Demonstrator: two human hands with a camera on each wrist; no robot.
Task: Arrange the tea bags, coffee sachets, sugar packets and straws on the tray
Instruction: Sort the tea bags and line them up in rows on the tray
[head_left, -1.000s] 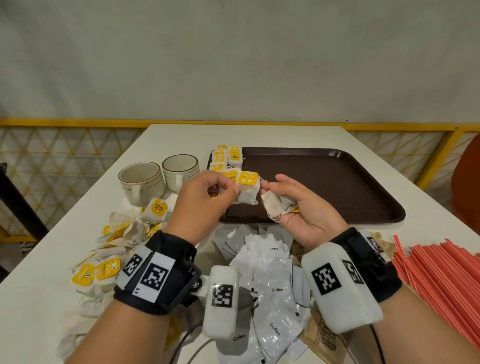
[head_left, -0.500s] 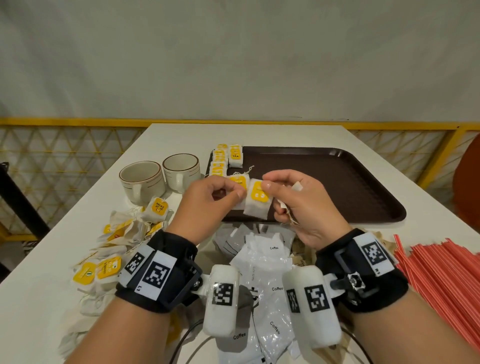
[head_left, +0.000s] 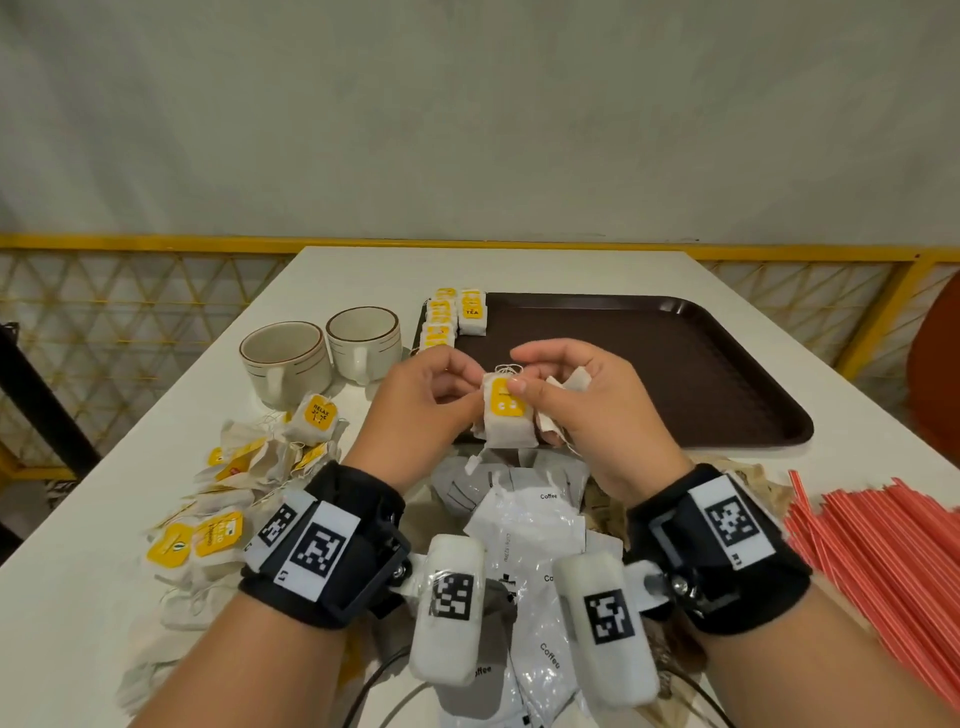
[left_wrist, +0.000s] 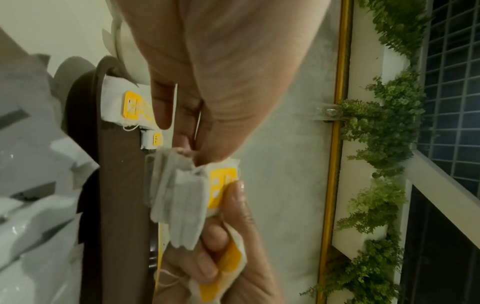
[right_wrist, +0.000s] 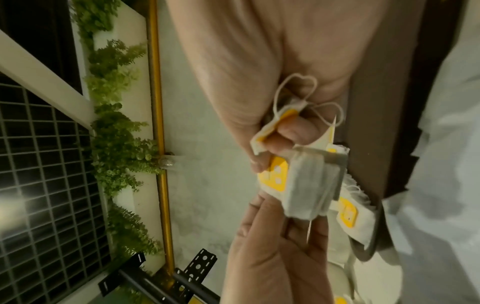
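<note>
Both hands meet over the near edge of the brown tray (head_left: 675, 374); the left hand (head_left: 415, 410) pinches the top of a tea bag (head_left: 506, 415) with a yellow tag; the right hand (head_left: 597, 410) presses its thumb on the tag and curls its other fingers round more tea bags (head_left: 571, 382); a few tea bags (head_left: 457, 317) sit in the tray's far left corner.

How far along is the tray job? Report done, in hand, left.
Done: a few tea bags lined along the tray at its far left corner. In hand: left hand and right hand hold tea bags. Left: loose tea bags, coffee sachets, straws on the table.
</note>
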